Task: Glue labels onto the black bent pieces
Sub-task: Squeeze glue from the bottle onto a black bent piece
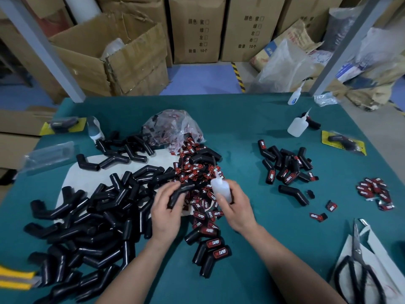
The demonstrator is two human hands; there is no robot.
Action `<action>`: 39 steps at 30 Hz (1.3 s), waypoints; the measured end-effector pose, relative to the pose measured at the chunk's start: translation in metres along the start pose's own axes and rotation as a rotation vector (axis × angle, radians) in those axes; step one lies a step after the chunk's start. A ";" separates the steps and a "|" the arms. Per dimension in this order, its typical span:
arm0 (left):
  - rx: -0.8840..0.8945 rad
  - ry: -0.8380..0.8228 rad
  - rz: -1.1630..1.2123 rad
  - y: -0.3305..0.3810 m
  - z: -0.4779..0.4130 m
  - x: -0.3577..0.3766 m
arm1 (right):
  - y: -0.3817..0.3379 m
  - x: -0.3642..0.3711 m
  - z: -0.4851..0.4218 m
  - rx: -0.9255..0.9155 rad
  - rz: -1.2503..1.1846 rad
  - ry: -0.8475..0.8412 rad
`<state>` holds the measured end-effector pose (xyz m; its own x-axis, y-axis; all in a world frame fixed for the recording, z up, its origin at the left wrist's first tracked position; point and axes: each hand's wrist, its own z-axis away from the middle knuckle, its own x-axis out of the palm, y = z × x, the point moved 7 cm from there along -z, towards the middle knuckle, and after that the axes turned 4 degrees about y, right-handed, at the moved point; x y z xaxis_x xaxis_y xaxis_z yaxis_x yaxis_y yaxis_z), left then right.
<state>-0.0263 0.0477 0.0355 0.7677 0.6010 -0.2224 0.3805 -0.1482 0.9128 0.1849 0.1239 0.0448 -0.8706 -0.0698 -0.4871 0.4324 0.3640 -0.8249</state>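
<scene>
L hand (pixel 167 207) gripping black bent piece (pixel 180 194), R hand (pixel 235 205) round glue bottle (pixel 221 188), over label pile (pixel 198 170).

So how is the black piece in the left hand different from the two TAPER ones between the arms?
The held piece shows no label; the TAPER pieces each carry a red-and-black one. The held piece is gripped by the left hand; the TAPER pieces lie on the green table. All are black bent tubes.

Even overhead light; soft shadows; bowed, blurry edges
</scene>
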 end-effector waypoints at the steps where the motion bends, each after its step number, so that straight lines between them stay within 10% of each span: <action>1: -0.050 0.056 0.008 -0.005 -0.003 -0.005 | -0.004 0.000 0.000 -0.023 -0.021 0.004; 18: -0.289 0.020 0.308 -0.019 0.011 0.008 | 0.009 -0.032 -0.016 0.490 -1.011 0.329; 27: -0.029 0.048 0.232 0.012 0.012 0.002 | 0.007 -0.035 -0.018 0.572 -1.099 0.373; 39: -0.296 -0.052 0.206 -0.012 0.007 0.016 | 0.026 -0.022 -0.002 0.498 -0.722 0.438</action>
<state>-0.0153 0.0541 0.0184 0.8405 0.5407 -0.0333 0.0547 -0.0236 0.9982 0.2153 0.1364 0.0348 -0.9313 0.2659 0.2488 -0.2763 -0.0711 -0.9584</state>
